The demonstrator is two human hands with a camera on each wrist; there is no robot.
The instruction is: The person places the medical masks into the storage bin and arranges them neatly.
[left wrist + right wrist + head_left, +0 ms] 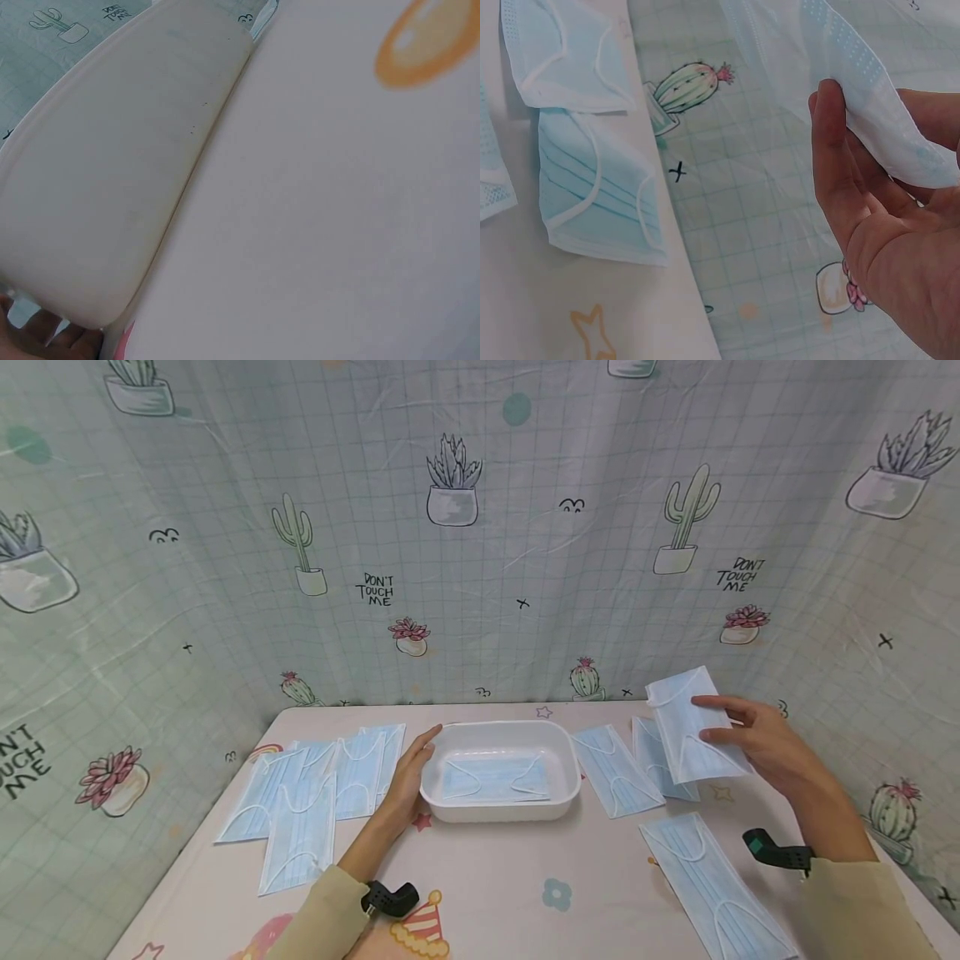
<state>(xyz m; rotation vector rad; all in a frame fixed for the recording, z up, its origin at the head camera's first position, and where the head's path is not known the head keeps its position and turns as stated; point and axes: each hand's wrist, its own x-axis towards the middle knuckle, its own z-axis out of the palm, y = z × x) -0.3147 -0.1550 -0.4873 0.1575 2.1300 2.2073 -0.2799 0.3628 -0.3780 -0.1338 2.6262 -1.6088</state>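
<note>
A white plastic tub (498, 812) stands mid-table with a pale blue face mask (495, 778) lying flat inside. My left hand (408, 777) holds the tub's left end; in the left wrist view its fingers (64, 339) bend against the tub's lower corner. My right hand (757, 739) pinches another face mask (686, 727) between thumb and fingers, raised over the table's right side. Below it, a mask (660, 760) is partly hidden by the held one. The right wrist view shows the held mask's pale, dotted edge (855, 52) between the fingers.
Several overlapping masks (300, 810) lie left of the tub. Right of it lies a single mask (617, 772), and another mask (708, 885) lies nearer the front. A patterned curtain (480, 568) rises behind the table (487, 885) and along its sides.
</note>
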